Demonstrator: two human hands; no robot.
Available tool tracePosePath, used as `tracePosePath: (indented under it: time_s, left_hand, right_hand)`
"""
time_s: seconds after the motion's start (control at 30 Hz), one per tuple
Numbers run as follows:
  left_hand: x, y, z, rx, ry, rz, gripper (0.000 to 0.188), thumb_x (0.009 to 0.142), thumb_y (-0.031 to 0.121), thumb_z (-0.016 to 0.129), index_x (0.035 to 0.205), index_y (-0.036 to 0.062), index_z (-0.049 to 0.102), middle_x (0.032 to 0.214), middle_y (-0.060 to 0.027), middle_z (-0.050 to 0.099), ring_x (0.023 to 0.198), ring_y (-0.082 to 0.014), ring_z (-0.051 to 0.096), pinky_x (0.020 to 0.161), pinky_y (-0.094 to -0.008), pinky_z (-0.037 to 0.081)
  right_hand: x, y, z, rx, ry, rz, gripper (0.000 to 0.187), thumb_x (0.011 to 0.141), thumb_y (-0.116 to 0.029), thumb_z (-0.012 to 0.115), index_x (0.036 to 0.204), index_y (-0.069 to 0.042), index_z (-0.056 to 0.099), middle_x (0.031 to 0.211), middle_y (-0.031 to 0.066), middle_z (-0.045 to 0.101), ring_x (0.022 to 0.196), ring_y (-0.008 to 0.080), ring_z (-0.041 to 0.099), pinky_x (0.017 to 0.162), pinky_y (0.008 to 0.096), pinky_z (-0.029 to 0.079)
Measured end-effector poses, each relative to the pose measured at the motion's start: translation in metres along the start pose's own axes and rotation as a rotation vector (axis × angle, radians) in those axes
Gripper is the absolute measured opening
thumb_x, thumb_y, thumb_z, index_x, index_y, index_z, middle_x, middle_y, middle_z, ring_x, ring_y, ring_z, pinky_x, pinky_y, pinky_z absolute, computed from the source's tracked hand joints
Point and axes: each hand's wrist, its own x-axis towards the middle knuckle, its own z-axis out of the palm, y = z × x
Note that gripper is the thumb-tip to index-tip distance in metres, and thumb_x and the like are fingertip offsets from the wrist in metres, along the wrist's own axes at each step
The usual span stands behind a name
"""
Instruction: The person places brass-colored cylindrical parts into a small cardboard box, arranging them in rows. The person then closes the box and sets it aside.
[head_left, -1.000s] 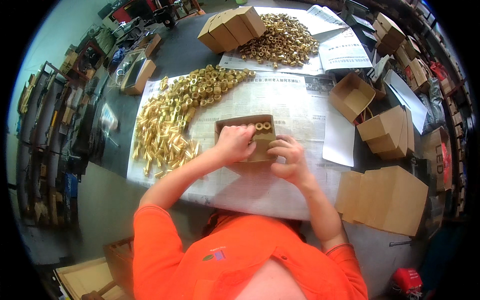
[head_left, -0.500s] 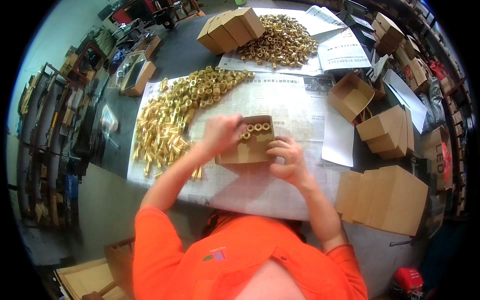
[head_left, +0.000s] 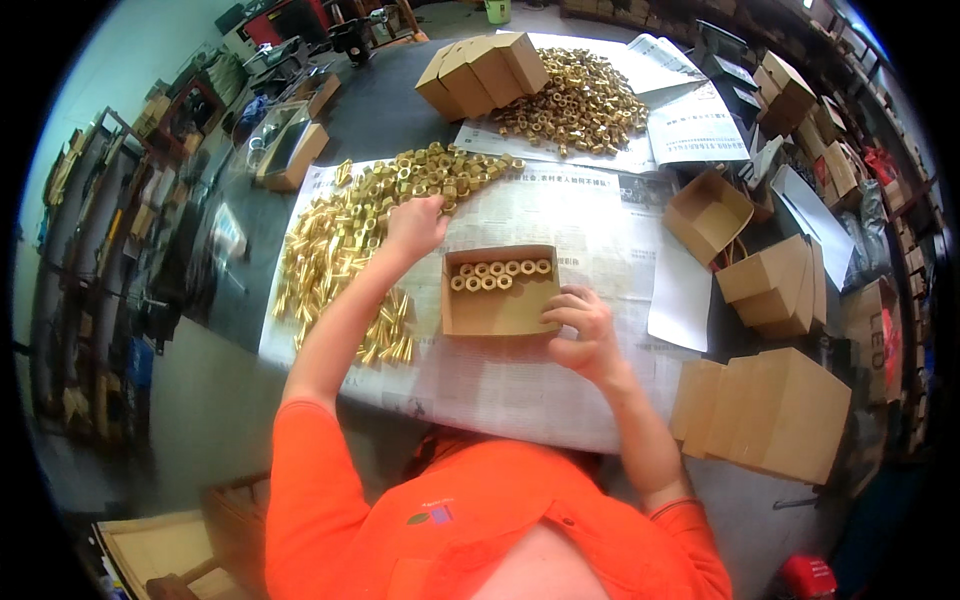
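An open cardboard box point(head_left: 520, 312) lies in front of me on newspaper, with brass nuts point(head_left: 497, 268) in two rows along its far side. My right hand point(head_left: 582, 332) grips the box's right wall, its fingers curled over the edge. Further left, my left hand point(head_left: 418, 228) is at the near edge of a heap of brass hex nuts point(head_left: 425, 172), with its fingers drawn together. What is between those fingertips is hidden. Beside that heap, slim brass flared fittings point(head_left: 335, 290) are spread down the left side of the newspaper.
Closed cardboard boxes point(head_left: 480, 75) stand at the back beside a second heap of brass nuts point(head_left: 580, 105). On the right are an open box point(head_left: 708, 212), nested cartons point(head_left: 772, 285), a stack of cartons point(head_left: 765, 412) and a white sheet point(head_left: 680, 290). A cardboard tray point(head_left: 298, 160) sits at far left.
My left hand has moved from the box's left side up and left to the nut heap, uncovering the rows of nuts. My right hand stays at the box's right wall.
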Motion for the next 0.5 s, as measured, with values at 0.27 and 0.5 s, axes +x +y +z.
tracePosePath:
  time_s: [0.27,0.5]
  left_hand:
    - [0.013,-0.007,0.031,0.101,0.003,-0.073,0.016,0.078,0.023,0.064,0.083,0.0072,0.063,0.079,-0.0174,0.068,0.075,-0.0357,0.067,0.064,-0.0462,0.054]
    - [0.021,0.0,0.034,0.056,-0.023,-0.098,0.016,0.077,0.017,0.056,0.079,0.0055,0.067,0.08,-0.0169,0.069,0.077,-0.0321,0.069,0.065,-0.0435,0.055]
  right_hand:
    - [0.004,0.0,0.003,0.006,-0.015,-0.016,0.025,0.053,-0.006,0.057,0.076,-0.004,0.068,0.09,0.0089,0.068,0.098,0.0333,0.06,0.084,0.0404,0.05]
    - [0.004,-0.003,0.001,-0.011,-0.011,0.013,0.025,0.054,-0.005,0.056,0.076,-0.004,0.068,0.089,0.0088,0.068,0.095,0.0345,0.06,0.089,0.0412,0.048]
